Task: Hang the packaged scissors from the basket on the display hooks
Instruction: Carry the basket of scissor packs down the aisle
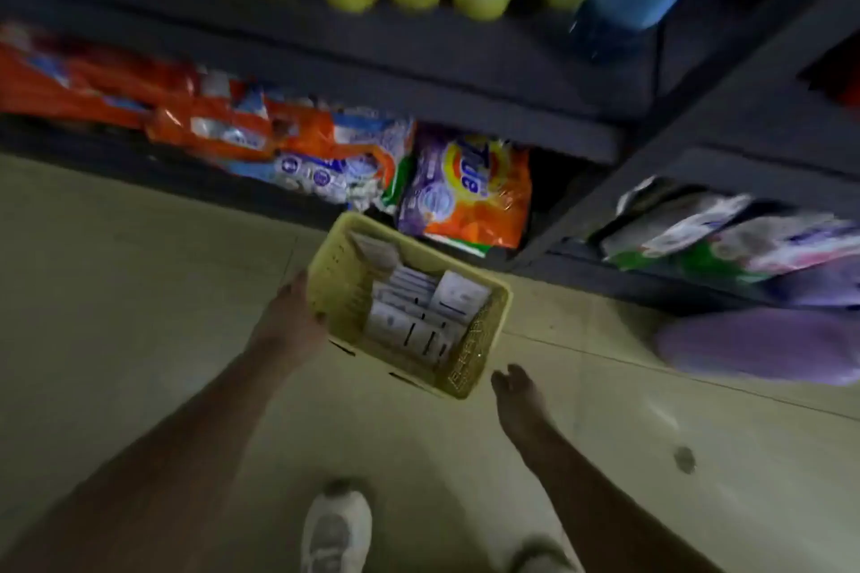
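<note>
Scissors packs [419,312] all lie in the basket [344,275], none hung; left hand [291,321] grasps its near side, right hand [514,391] loose beside it, no hooks visible.

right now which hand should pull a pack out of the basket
Probably the right hand: it hangs open and free just off the basket, near the packs. The left hand is on the basket's side.

Your left hand [291,321] touches the left wall of the yellow basket [339,279], with white packaged scissors [419,312] inside. Your right hand [516,391] hangs just right of its near corner, fingers relaxed, holding nothing.
</note>
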Action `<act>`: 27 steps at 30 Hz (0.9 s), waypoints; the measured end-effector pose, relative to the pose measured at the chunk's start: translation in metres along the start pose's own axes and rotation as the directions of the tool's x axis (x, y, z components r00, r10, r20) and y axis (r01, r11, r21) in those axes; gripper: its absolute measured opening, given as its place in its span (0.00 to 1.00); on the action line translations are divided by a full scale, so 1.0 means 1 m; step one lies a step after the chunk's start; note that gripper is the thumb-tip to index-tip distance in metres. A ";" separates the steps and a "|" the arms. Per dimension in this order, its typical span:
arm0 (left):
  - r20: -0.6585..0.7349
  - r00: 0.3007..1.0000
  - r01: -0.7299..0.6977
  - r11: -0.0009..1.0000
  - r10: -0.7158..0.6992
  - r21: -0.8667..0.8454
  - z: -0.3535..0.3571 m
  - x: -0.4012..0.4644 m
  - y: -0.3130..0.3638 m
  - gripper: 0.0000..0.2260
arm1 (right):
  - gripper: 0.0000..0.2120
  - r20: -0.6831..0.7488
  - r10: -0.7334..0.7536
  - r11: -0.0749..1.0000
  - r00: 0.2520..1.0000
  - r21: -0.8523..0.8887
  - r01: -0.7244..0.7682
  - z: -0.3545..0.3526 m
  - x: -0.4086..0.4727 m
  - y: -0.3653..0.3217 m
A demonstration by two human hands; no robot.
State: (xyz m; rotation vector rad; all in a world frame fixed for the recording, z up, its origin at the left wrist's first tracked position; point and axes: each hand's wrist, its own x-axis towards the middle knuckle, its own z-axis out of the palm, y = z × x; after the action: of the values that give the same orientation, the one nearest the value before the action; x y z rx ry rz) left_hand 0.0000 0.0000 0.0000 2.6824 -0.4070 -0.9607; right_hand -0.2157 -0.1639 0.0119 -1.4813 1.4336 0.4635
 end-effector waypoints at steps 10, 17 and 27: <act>-0.067 0.982 0.173 0.981 -0.178 -0.084 0.043 0.078 -0.007 0.34 | 0.05 -0.031 0.203 0.928 0.979 0.326 -0.182 0.041 0.121 -0.002; -0.031 0.980 0.191 0.974 -0.196 -0.123 0.039 0.005 0.005 0.18 | 0.04 0.084 0.091 0.984 0.992 0.146 -0.103 -0.026 0.073 0.015; 0.097 0.954 0.293 0.823 -0.283 -0.487 -0.079 -0.202 0.032 0.12 | 0.10 0.114 -0.069 0.993 0.991 -0.084 0.079 -0.137 -0.112 -0.055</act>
State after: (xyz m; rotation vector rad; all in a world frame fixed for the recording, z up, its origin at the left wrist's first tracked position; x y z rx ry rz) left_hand -0.1041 0.0525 0.1860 2.2864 0.2355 -1.0059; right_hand -0.2390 -0.2277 0.1846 -1.5484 1.2807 0.5607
